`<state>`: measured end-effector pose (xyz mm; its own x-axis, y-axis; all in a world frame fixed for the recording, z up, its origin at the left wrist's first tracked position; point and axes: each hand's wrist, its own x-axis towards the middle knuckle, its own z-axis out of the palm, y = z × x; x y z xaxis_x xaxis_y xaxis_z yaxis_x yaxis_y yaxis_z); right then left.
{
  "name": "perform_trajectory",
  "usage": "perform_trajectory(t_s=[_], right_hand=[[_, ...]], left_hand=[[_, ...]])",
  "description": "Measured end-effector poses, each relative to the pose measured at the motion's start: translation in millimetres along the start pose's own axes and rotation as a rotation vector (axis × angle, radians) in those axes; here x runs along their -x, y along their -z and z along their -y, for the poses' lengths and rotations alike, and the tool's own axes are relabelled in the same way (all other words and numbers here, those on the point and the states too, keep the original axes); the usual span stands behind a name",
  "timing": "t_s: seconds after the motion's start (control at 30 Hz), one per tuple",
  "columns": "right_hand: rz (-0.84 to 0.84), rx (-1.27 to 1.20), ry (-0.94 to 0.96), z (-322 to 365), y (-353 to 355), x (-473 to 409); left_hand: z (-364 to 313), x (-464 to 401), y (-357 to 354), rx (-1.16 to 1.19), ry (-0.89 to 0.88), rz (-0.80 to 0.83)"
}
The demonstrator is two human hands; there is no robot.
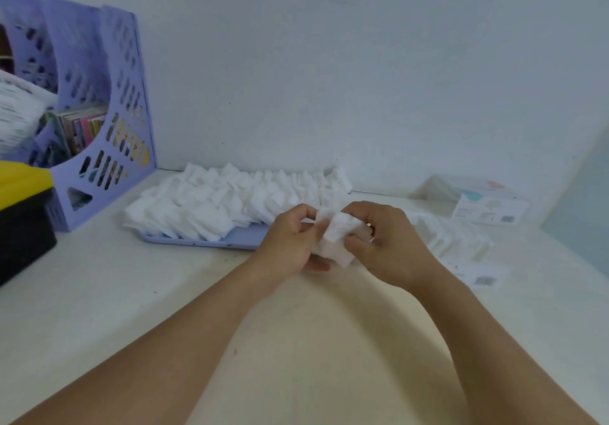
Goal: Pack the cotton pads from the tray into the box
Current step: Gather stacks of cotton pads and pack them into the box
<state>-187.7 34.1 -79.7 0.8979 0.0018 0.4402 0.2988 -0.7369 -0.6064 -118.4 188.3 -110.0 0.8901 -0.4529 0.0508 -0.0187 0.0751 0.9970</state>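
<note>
Both my hands are clamped on a small stack of cotton pads (336,238), left hand (291,243) and right hand (387,243) pinching it between them above the counter (131,292). Beyond my left hand the lilac tray (211,243) is heaped with pads, so most of the packing looks undone. The box (484,205) lies well beyond my right hand, more pads (451,236) lined up between. A file rack (99,111) stands far left, clear of my path.
</note>
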Motion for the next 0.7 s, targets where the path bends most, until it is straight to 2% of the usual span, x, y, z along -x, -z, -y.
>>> perform_trajectory(t_s=[0.1,0.2,0.27,0.4,0.6,0.7], right_hand=[[-0.006,-0.014,-0.013,-4.9,5.7,-3.4],[-0.019,0.036,0.013,-6.2,3.3,-4.5],[-0.048,0.006,0.008,-7.8,2.3,-4.9],[-0.103,-0.075,-0.015,-10.8,7.9,-5.8],[-0.101,-0.108,-0.062,-16.4,5.8,-6.3],[-0.120,-0.041,0.004,-15.9,5.6,-6.2]], left_hand=[[-2.3,2.1,-0.2,0.011,-0.063,0.019],[-2.9,1.3,-3.7,0.064,-0.047,-0.014],[-3.4,1.0,-6.6,0.171,0.011,-0.014],[-8.2,4.1,-14.2,0.405,0.089,0.092],[3.8,-1.0,-20.2,0.344,0.039,0.118],[8.1,-4.4,-19.5,0.290,0.025,0.116]])
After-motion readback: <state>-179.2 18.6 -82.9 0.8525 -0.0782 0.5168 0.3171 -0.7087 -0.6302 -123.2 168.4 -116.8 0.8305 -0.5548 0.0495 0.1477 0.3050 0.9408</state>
